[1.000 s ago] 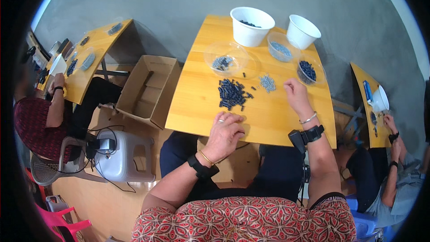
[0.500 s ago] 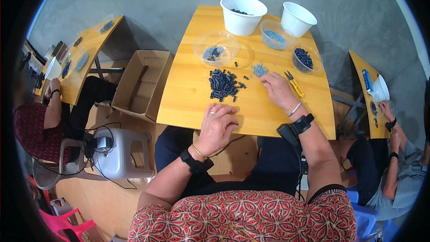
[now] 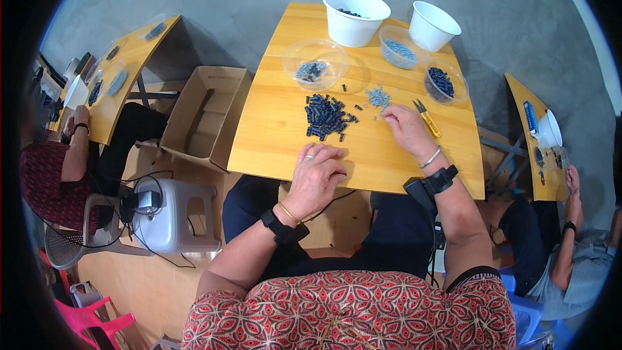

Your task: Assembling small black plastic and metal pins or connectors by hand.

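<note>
My left hand [image 3: 315, 178] rests at the table's front edge with its fingers curled and pressed together; whatever may be inside is hidden. Just beyond it lies a heap of small dark blue cylindrical plastic parts [image 3: 326, 116]. My right hand [image 3: 409, 131] is over the table, thumb and fingers drawn together beside a small pile of tiny grey-blue pieces [image 3: 378, 97]. Anything between those fingertips is too small to make out. Yellow-handled thread snips [image 3: 429, 121] lie just right of this hand. A few single dark parts are scattered between the heap and the pile.
Behind the piles stand clear bowls of mixed parts [image 3: 289, 65], grey-blue pieces [image 3: 397, 54] and dark parts [image 3: 441, 83]. Two white tubs [image 3: 355, 29] [image 3: 433, 29] stand at the back. An open cardboard box [image 3: 207, 116] is left of the table. People work at tables on both sides.
My right hand stays by the grey-blue pile, where a few pieces now lie nearer its fingertips. My left hand keeps its place. The person at right has lifted a hand off their table.
</note>
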`<state>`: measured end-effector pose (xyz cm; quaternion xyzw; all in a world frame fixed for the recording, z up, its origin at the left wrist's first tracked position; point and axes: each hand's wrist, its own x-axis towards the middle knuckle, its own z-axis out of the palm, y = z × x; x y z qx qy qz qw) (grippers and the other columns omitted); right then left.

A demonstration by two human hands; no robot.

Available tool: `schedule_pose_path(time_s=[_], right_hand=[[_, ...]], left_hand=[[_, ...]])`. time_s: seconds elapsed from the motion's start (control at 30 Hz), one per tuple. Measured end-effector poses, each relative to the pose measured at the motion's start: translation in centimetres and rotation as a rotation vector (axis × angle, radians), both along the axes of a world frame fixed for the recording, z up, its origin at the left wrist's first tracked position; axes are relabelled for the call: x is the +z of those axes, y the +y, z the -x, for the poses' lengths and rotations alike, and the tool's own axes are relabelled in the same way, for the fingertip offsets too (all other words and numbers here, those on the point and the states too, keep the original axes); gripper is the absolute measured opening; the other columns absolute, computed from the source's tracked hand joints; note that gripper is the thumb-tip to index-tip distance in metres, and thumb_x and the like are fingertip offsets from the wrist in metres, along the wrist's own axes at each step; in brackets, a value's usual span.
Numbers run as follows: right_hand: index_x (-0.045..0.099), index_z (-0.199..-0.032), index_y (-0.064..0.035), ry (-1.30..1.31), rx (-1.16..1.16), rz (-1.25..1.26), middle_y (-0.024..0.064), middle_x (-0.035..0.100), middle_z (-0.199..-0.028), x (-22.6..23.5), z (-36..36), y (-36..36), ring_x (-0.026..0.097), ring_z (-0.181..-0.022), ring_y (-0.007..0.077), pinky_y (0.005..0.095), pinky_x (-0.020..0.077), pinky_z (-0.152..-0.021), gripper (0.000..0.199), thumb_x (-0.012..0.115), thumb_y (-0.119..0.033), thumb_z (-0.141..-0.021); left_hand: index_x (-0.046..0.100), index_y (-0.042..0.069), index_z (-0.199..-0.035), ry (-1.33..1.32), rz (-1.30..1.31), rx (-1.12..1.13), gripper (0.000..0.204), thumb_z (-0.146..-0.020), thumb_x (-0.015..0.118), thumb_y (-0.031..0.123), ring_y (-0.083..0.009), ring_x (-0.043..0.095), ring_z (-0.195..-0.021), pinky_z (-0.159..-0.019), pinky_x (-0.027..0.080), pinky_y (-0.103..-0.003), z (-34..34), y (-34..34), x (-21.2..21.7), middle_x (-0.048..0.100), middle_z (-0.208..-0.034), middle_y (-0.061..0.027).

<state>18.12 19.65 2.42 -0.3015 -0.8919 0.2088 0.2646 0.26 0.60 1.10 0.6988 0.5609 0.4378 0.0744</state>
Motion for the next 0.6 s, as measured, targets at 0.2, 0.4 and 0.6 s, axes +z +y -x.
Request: schedule_pose_path(time_s=[0.2, 0.4, 0.6], right_hand=[[0.057, -0.086, -0.0021, -0.044, 0.063, -0.198, 0.0143, 0.057, -0.082, 0.2, 1.9, -0.2, 0.054, -0.081, 0.0329, 0.0383, 0.0441, -0.07, 0.012, 0.058, -0.001, -0.074], [0.057, -0.082, -0.0036, -0.117, 0.094, -0.213, 0.0128, 0.055, -0.083, -0.1, 2.8, 0.3, 0.051, -0.085, 0.0325, 0.0409, 0.0428, -0.075, 0.008, 0.058, -0.004, -0.074], [0.055, -0.079, -0.0019, -0.045, 0.092, -0.204, 0.0142, 0.055, -0.079, 0.3, 2.9, -0.5, 0.052, -0.079, 0.0326, 0.0392, 0.0439, -0.071, 0.006, 0.057, -0.003, -0.074]], left_hand=[[0.062, 0.005, -0.071, -0.008, 0.008, 0.005, 0.008, -0.064, 0.065, 0.003, -0.0272, 0.052, -0.096, -0.092, 0.035, -0.04, -0.1, 0.0, 0.0, 0.059, -0.098, -0.0081], [0.063, 0.005, -0.071, -0.021, 0.005, 0.007, 0.008, -0.064, 0.066, 0.004, -0.027, 0.052, -0.097, -0.093, 0.034, -0.04, -0.1, 0.0, -0.1, 0.059, -0.098, -0.0079], [0.063, 0.005, -0.076, -0.031, 0.017, -0.022, 0.01, -0.067, 0.066, 0.004, -0.025, 0.053, -0.096, -0.092, 0.036, -0.038, 0.2, -0.3, -0.1, 0.06, -0.096, -0.0069]])
